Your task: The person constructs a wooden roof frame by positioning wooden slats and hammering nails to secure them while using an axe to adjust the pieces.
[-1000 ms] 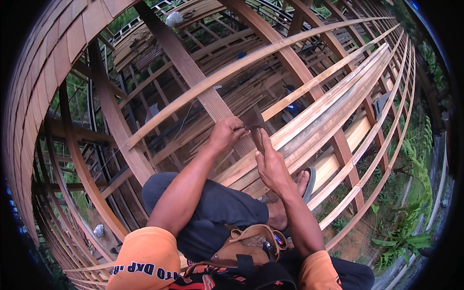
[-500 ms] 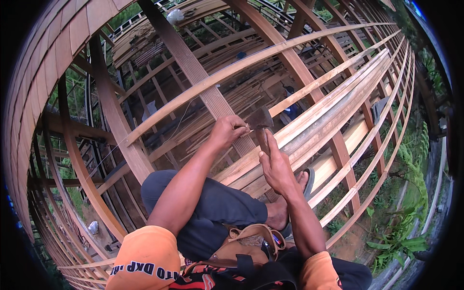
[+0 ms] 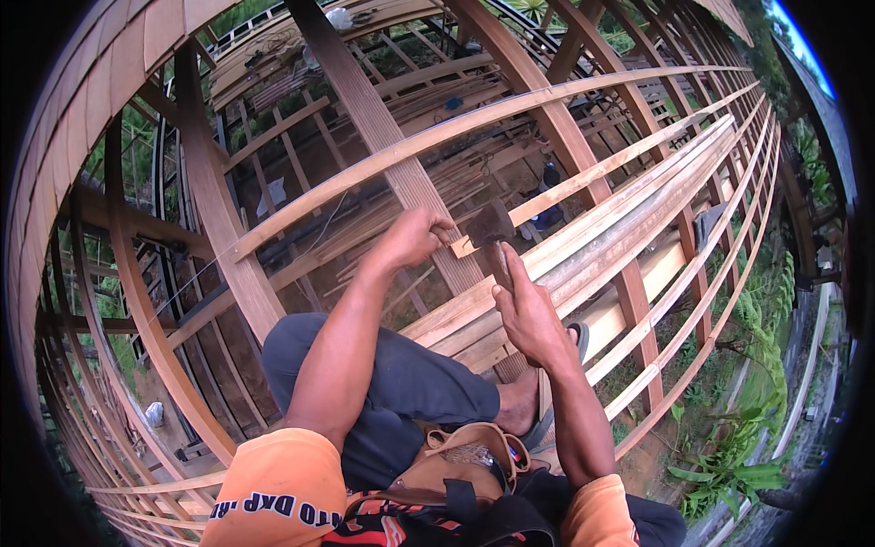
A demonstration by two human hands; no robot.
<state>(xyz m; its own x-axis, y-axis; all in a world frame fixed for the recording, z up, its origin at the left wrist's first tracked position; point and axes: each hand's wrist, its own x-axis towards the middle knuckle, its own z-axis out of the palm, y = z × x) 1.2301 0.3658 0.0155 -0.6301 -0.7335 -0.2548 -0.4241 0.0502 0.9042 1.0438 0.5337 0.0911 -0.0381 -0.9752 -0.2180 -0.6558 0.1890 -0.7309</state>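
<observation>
My right hand (image 3: pixel 533 314) is closed round the wooden handle of a hammer (image 3: pixel 492 223). The dark hammer head is over a pale wooden batten (image 3: pixel 565 190), near its end. A small nail (image 3: pixel 468 243) shows at that end, where the batten crosses a broad brown rafter (image 3: pixel 415 187). Just left of the nail is my left hand (image 3: pixel 417 239), its fingers curled together; whether anything is between the fingertips is hidden.
Several loose battens (image 3: pixel 602 242) lie stacked across the rafters on my right. A tan tool pouch (image 3: pixel 460 465) with nails hangs at my waist. Wooden shingles (image 3: pixel 91 118) line the left. Between the rafters, a lower level with timber (image 3: pixel 355 246) shows far below.
My left hand has drawn slightly left, off the batten's end, baring the nail. The hammer remains over the batten in my right hand. The whole view has shifted a little.
</observation>
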